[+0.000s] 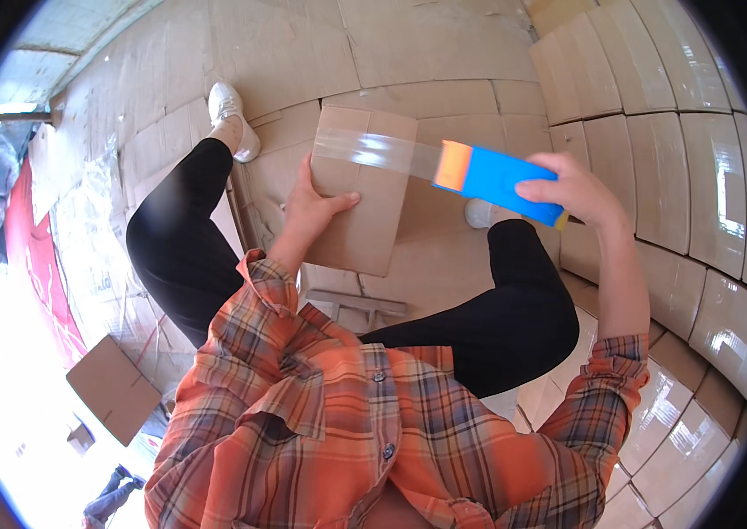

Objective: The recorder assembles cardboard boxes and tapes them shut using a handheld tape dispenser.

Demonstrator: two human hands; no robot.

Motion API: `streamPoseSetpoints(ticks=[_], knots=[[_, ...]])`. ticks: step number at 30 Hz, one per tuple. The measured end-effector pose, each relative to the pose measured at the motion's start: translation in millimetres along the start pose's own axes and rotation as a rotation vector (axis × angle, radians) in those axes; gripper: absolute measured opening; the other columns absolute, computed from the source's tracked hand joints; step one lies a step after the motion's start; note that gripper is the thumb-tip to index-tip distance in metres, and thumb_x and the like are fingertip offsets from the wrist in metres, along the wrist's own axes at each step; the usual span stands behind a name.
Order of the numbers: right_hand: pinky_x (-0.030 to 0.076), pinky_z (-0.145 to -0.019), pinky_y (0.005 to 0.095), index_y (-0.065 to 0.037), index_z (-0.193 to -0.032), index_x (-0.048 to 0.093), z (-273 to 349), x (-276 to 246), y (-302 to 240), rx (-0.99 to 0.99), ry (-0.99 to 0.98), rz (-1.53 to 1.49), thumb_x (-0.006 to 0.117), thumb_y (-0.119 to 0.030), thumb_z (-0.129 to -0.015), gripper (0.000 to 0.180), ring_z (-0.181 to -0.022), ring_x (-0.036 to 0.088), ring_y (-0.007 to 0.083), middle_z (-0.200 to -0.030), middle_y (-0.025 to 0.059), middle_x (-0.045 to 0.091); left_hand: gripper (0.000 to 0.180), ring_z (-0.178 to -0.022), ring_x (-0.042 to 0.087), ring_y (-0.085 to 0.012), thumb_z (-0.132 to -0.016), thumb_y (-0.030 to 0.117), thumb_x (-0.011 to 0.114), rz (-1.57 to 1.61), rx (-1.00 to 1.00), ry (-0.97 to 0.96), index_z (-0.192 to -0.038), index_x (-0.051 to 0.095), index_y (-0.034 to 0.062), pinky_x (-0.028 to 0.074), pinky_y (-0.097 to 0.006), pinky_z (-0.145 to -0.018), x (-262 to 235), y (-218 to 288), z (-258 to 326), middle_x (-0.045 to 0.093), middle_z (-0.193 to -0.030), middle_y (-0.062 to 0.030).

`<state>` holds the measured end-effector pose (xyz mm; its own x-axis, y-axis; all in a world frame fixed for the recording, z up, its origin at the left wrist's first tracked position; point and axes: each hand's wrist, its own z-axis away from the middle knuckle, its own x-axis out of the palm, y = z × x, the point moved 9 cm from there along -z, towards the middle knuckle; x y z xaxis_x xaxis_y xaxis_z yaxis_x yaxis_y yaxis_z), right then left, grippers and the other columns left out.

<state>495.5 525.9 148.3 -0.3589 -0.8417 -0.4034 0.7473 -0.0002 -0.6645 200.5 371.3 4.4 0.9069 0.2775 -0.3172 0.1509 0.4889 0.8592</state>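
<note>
Between my knees stands a brown cardboard box (365, 220), tilted a little. My left hand (321, 203) grips its left side, thumb lying across the near face and the other fingers partly hidden at the edge. My right hand (567, 189) is wrapped round a blue and orange tape dispenser (510, 181), held to the right of the box. A strip of clear packing tape (365, 148) lies across the upper part of the box and runs taut through the air to the dispenser's orange end.
Stacked cardboard boxes (647, 167) form a wall along the right. Flattened cardboard (426, 44) covers the floor ahead. A small stool-like frame (356, 302) stands below the box. At the lower left are a loose brown box (115, 388) and a red sheet (47, 264).
</note>
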Motion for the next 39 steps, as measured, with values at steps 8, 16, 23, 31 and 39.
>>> streamPoseSetpoints(ticks=[8,16,23,31,39], knots=[[0.047,-0.075,0.0291,0.001,-0.101,0.065,-14.1,6.1,66.0,0.1,0.007,-0.047,0.071,-0.033,-0.076,0.043,-0.082,0.057,0.013,-0.086,0.0057,0.063,0.105,-0.115,0.057,-0.0277,-0.062,0.02,0.087,0.021,-0.007,-0.011,-0.145,0.026,0.0031,0.045,-0.036,-0.098,-1.4,-12.2,-6.0,0.058,-0.124,-0.0189],[0.048,-0.076,0.0338,0.001,-0.106,0.068,-66.8,38.6,89.7,0.159,-0.019,0.038,0.075,-0.042,-0.071,0.055,-0.089,0.063,0.0207,-0.095,0.0137,0.068,0.104,-0.115,0.056,-0.029,-0.063,0.02,0.087,0.028,-0.016,-0.04,-0.145,0.025,0.0039,0.045,-0.037,-0.098,0.6,-5.4,-3.8,0.057,-0.125,-0.0194],[0.048,-0.075,0.0338,0.001,-0.101,0.069,-108.7,55.8,95.1,0.124,-0.022,-0.004,0.076,-0.04,-0.071,0.051,-0.087,0.062,0.02,-0.093,0.0132,0.068,0.099,-0.113,0.057,-0.0289,-0.064,0.017,0.086,0.075,0.033,-0.076,-0.143,0.027,0.003,0.046,-0.037,-0.096,4.7,14.6,1.4,0.057,-0.123,-0.0191],[0.05,-0.068,0.0327,0.002,-0.091,0.071,-136.7,46.7,66.8,0.219,-0.092,-0.041,0.076,-0.033,-0.072,0.04,-0.071,0.062,0.017,-0.082,0.0097,0.069,0.094,-0.113,0.057,-0.0286,-0.065,0.014,0.084,0.046,0.018,-0.055,-0.14,0.029,0.0013,0.046,-0.037,-0.096,-2.9,18.0,4.4,0.056,-0.123,-0.019],[0.052,-0.075,0.0401,0.001,-0.094,0.07,-161.1,107.1,44.2,0.27,0.034,0.635,0.074,-0.047,-0.067,0.055,-0.085,0.066,0.034,-0.095,0.0217,0.069,0.103,-0.119,0.053,-0.0322,-0.064,0.017,0.085,-0.063,0.062,-0.029,-0.145,0.023,0.0008,0.043,-0.039,-0.101,-0.4,11.3,1.8,0.054,-0.125,-0.0213]])
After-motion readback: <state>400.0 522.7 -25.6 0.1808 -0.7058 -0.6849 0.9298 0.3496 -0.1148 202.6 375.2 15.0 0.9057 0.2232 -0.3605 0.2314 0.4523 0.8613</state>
